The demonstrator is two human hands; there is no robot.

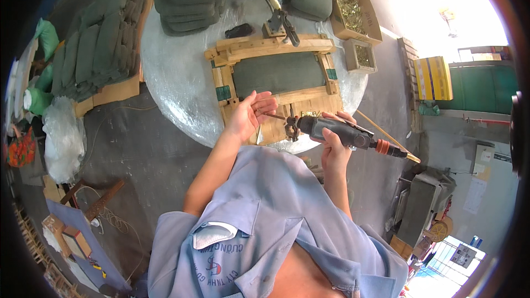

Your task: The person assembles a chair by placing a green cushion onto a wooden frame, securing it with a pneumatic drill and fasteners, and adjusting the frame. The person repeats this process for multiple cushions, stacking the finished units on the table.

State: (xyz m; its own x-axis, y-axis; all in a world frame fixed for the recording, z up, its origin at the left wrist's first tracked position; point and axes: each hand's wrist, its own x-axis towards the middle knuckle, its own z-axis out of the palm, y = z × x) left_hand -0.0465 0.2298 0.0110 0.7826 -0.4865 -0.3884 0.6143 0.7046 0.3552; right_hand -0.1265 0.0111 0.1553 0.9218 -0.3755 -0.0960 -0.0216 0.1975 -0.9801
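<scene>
My right hand [335,152] is wrapped round a black pneumatic screwdriver [353,134] with an orange ring and a hose at its rear. Its long thin bit [274,116] points left, toward my left hand [251,116]. That hand is turned palm up with its fingers stretched out beside the bit tip; whether a small screw lies there I cannot make out. Beyond both hands is a wooden frame jig [265,51], with a dark green padded panel [279,75] inside it. A toggle clamp [281,26] is mounted on the jig's far rail.
The jig rests on a round table wrapped in clear film [171,91]. Stacked dark green panels [190,0] stand at its far side, with another pile [96,49] to the left. A carton [353,14] and a smaller box [361,56] of metal fasteners sit at the right.
</scene>
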